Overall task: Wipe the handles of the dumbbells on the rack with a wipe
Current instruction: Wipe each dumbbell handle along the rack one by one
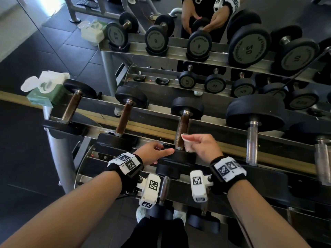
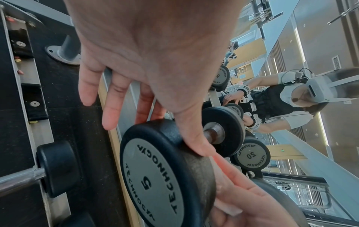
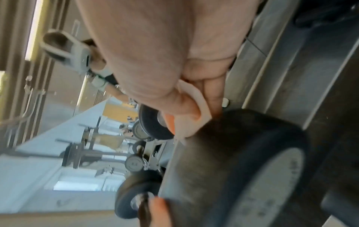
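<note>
The right hand [image 1: 202, 144] pinches a white wipe [image 1: 188, 142] btw thumb and fingers, pressed on the brown handle [image 1: 181, 133] of the 3rd dumbbell on the rack [image 1: 161, 126], probably to rub it. The left hand [image 1: 154, 154], fingers straight and holding nothing, rests on the near black weight [image 1: 177, 156], I think to stop it rolling.

Top rail: five dumbbells [image 1: 186, 122] (fifth cut off), one wipe [image 1: 188, 143], one wipe pack [image 1: 46, 90].
</note>
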`<state>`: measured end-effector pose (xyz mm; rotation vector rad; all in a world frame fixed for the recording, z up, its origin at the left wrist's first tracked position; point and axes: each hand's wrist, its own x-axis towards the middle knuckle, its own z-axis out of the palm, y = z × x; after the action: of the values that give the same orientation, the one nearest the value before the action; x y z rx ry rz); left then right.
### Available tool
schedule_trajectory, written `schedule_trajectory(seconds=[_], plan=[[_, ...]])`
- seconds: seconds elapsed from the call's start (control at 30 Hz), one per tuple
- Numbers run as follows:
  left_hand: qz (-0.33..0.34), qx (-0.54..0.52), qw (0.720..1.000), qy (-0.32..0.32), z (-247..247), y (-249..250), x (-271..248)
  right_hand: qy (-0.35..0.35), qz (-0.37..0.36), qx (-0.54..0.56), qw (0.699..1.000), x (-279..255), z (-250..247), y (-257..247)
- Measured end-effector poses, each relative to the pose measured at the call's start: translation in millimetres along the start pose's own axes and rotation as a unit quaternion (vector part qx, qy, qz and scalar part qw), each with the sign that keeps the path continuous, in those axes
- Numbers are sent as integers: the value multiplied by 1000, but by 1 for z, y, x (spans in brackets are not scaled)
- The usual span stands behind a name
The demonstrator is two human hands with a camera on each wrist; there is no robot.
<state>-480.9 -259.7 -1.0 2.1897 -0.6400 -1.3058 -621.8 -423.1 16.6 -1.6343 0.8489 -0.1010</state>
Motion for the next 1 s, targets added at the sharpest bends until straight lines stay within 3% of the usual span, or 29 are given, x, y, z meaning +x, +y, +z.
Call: schedule_trajectory(seconds=[0.17, 0.33, 0.53, 0.7, 0.87, 1.0], plan=[[0, 6, 1000, 2, 1, 0, 0, 117, -13, -27, 993, 32, -4, -19], [-5, 0, 1000, -2, 0, 0, 1, 86, -6, 16, 996, 18, 19, -7], [1, -5, 1000, -11, -1, 0, 1, 4, 14, 9, 1000, -9, 6, 2], [6, -11, 1000, -7, 0, -3, -1, 104, -19, -32, 994, 20, -2, -14], [12, -48, 999, 4, 2, -7, 1, 13, -31, -57, 998, 3, 13, 2], [18, -72, 997, 7, 3, -11, 2, -54, 6, -107, 993, -11, 1, 8]])
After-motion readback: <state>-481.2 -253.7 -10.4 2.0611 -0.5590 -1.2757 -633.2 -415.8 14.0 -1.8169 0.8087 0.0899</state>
